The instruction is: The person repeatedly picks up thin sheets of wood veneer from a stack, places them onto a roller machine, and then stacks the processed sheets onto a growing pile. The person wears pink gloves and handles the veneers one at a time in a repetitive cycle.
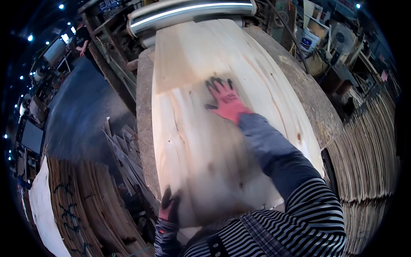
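Observation:
A wide pale wood veneer sheet (248, 128) lies lengthwise before me, its far end close to a shiny metal roller (192, 18). My right hand (227, 100), in a red glove with dark fingertips, rests flat on the sheet's upper middle with the fingers spread. A squarish, more yellowish piece of veneer (175, 64) shows left of and beyond that hand. Down at the near left edge of the sheet is my left hand (168, 210), gloved the same way. Its dark fingers look apart; whether they press on the edge is unclear. The sheet's near end is blurred.
Stacks of veneer stand at the lower left (92, 205) and right (364, 150). Broken wood strips (124, 147) lie beside the worn worktable (310, 100). Back right are a white bucket (308, 40) and a fan (342, 38). Another person (81, 40) stands far left.

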The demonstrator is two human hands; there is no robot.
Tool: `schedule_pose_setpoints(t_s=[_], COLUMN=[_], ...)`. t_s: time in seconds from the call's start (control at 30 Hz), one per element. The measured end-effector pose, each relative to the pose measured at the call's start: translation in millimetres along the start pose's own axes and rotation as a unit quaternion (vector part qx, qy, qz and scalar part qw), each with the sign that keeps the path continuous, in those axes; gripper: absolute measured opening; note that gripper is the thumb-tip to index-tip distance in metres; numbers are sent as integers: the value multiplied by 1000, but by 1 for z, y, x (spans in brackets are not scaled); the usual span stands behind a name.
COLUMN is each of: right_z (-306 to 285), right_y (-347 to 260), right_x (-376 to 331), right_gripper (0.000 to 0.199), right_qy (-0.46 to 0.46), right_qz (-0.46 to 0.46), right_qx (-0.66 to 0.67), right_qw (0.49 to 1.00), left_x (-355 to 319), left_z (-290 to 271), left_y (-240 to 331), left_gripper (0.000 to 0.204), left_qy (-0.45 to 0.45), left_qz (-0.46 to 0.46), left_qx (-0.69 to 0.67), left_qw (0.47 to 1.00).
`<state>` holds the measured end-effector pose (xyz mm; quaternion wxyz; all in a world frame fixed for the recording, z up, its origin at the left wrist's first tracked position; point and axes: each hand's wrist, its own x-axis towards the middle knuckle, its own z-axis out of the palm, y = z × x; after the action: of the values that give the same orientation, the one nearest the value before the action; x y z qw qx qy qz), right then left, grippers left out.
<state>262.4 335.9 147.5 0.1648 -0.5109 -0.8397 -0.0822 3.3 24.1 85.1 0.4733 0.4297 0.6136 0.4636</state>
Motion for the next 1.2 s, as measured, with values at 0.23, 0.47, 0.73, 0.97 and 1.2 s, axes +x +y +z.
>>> schedule_pose_setpoints(t_s=[0.23, 0.47, 0.73, 0.97, 1.2], right_z=[-104, -108, -140, -166, -180], right_y=[78, -27, -97, -20, 80], right_x=[-290, -432, -500, -412, -255], right_gripper=[81, 81, 52, 34, 38], right_qy=[-43, -154, 255, 320, 289], right_qz=[259, 456, 667, 493, 375], right_qx=[-74, 22, 621, 548, 720], right_qw=[962, 876, 322, 595, 508], left_x=[14, 16, 6, 9, 16], left_z=[4, -3, 0, 9, 9], left_y=[-14, 27, 33, 12, -5], left_gripper=[34, 34, 38, 34, 35], left_qy=[-129, -175, -177, -142, -119], left_qz=[-146, -200, -181, -173, -152], left_qx=[-146, -193, -173, -199, -185], left_qw=[970, 945, 952, 954, 963])
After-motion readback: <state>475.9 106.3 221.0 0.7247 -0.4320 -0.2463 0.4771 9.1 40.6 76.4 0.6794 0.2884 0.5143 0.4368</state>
